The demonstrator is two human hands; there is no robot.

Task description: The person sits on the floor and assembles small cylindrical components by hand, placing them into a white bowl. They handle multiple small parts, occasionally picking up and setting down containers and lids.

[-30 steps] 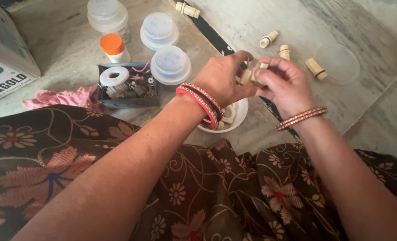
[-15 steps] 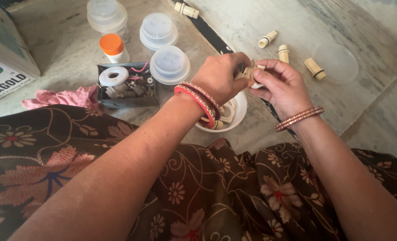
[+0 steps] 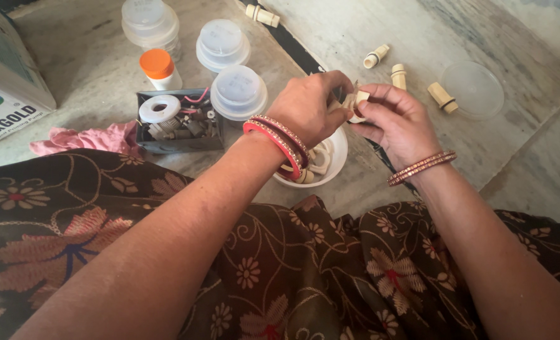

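A small cream plastic fitting point(image 3: 355, 104) is pinched between the fingertips of the left hand point(image 3: 308, 107) and the right hand point(image 3: 401, 123), both closed on it, above a white bowl point(image 3: 335, 165) of like parts. Three loose fittings point(image 3: 398, 75) lie on the stone floor point(image 3: 532, 157), beside a clear lid point(image 3: 475, 89).

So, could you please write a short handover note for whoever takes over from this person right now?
Left hand and right hand together pinch one small cream plastic fitting in their fingers, above the white bowl.
The bowl holds more cream pieces. Three loose fittings lie on the stone floor beside a clear lid.
Lidded tubs, an orange-capped bottle and a grey parts tray sit on the left.
How far the held fitting is finished cannot be told.
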